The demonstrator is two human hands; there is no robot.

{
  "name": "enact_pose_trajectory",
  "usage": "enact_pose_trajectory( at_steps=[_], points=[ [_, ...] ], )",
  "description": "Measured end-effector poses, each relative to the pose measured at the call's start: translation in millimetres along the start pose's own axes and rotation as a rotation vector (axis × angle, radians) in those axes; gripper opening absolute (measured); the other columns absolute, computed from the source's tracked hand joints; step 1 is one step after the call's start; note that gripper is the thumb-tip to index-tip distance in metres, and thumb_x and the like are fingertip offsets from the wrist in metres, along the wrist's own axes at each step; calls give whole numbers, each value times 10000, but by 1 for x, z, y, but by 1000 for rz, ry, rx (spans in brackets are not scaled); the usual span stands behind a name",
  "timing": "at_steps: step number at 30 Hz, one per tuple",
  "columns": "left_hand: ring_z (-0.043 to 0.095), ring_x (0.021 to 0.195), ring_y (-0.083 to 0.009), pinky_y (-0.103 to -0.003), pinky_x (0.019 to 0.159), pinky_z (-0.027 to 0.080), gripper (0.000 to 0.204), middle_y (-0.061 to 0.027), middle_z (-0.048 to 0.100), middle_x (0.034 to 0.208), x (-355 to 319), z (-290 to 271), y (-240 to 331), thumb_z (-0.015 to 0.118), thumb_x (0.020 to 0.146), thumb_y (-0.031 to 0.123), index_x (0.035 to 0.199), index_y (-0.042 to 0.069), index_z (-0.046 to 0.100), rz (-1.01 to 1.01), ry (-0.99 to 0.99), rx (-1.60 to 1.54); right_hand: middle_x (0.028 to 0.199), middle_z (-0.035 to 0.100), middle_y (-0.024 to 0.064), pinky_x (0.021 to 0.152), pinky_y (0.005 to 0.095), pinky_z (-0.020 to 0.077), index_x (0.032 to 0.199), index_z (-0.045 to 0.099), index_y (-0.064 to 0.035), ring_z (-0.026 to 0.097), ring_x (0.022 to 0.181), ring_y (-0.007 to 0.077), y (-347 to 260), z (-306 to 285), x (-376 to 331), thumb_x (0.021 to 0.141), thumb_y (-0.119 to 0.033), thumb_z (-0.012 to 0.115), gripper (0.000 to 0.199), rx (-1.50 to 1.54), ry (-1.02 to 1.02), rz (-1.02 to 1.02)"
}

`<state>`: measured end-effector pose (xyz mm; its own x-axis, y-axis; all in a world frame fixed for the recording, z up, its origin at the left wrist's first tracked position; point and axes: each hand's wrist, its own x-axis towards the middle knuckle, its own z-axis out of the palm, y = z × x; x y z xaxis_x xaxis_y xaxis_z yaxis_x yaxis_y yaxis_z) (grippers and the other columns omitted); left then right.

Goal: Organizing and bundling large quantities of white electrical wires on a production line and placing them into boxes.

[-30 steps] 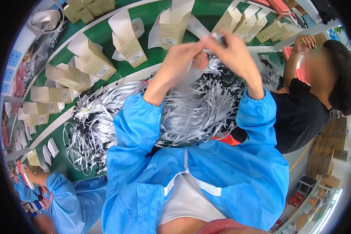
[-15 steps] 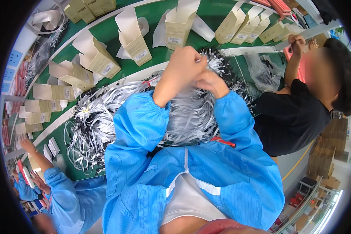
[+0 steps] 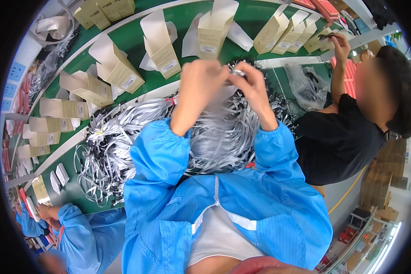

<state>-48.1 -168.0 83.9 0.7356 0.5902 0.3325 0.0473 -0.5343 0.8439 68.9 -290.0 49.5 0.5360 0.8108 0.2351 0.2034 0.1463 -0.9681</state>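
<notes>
In front of my chest, both my hands are raised over a heap of grey straps (image 3: 219,137) with black ends. My right hand (image 3: 255,89) pinches a small silver-grey piece (image 3: 237,72) between thumb and forefinger; it may be part of a strap, but its kind is not clear. Close beside it, my left hand (image 3: 198,84) is curled, with its fingertips near that piece. Motion blurs this hand, and whatever its fingers hold is hidden. A second bundle of grey straps (image 3: 118,134) lies to the left, with a red tie (image 3: 171,100) on it.
Open cream boxes (image 3: 162,52) stand in a curved row on the green belt (image 3: 182,29) beyond the straps. A clear plastic bag (image 3: 307,86) lies at right. One co-worker in black (image 3: 342,137) is close on my right; another in blue (image 3: 89,228) is at lower left.
My hands have moved apart a little, the left hand leftward and the right slightly right, baring the silver-grey piece. The right co-worker now holds up a small dark item; the left co-worker's arm has drawn back.
</notes>
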Motion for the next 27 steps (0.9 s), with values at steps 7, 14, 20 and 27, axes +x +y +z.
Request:
enact_pose_trajectory(
  at_steps=[7, 14, 20, 27],
  points=[
    [673, 659, -168, -289, 625, 497, 302, -104, 668, 683, -23, 61, -2, 626, 984, 241, 864, -33, 662, -138, -145, -546, 622, 483, -59, 541, 266, 276, 659, 598, -30, 373, 596, 59, -7, -34, 42, 994, -241, 666, 402, -142, 740, -303],
    [680, 674, -171, -317, 621, 491, 291, -97, 693, 721, -30, 61, -44, 623, 989, 295, 902, 21, 665, -74, -297, -444, 742, 703, 196, 648, 408, 497, 902, 725, -14, 677, 672, 337, -54, -174, 144, 991, -421, 584, 440, -1050, 995, -532],
    [674, 682, -281, -380, 643, 498, 286, -135, 692, 746, -28, 63, -61, 614, 980, 292, 897, 26, 680, -61, -199, -327, 851, 698, 261, 701, 462, 540, 944, 724, -28, 673, 726, 425, -11, -213, 207, 981, -414, 565, 419, -1430, 601, -308],
    [632, 673, -360, -437, 620, 465, 281, -164, 650, 711, -27, 59, -70, 611, 969, 291, 886, 30, 675, -19, -146, -290, 866, 730, 183, 718, 380, 539, 1046, 755, -64, 713, 733, 285, -35, -244, 217, 951, -368, 634, 341, -1140, 114, 81]
  ],
)
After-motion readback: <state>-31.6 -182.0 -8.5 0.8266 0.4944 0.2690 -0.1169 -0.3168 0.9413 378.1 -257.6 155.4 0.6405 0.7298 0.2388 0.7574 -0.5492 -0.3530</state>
